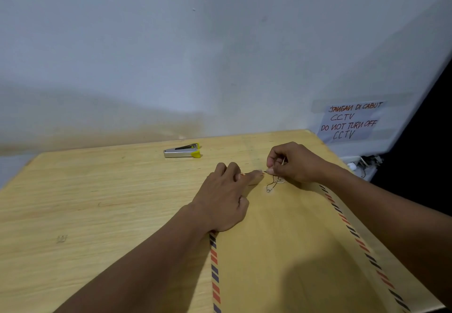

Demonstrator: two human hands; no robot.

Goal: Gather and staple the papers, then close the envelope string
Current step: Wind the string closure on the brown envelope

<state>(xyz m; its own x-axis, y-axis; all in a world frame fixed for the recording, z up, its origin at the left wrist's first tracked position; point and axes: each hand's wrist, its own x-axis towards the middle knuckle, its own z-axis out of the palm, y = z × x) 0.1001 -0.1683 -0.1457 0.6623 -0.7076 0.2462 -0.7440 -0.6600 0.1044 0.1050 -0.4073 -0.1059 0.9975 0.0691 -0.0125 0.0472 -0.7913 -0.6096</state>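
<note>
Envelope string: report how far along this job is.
Looks done: the stapler lies apart on the table, no loose papers showing; whether they are inside the envelope cannot be seen. In hand: the left hand presses the envelope down, the right hand pinches the string. Left: winding the string shut.

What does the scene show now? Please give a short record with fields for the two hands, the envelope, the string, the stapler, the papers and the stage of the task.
Left hand: rests on the envelope, forefinger pressing beside the string.
Right hand: fingers pinch the string just above the envelope.
Envelope: brown, striped edges, flat on the table.
String: loose loops, one end held.
Stapler: lies alone at the table's far side, untouched.
Papers: not in view.
Stage: string closing not yet done.
</note>
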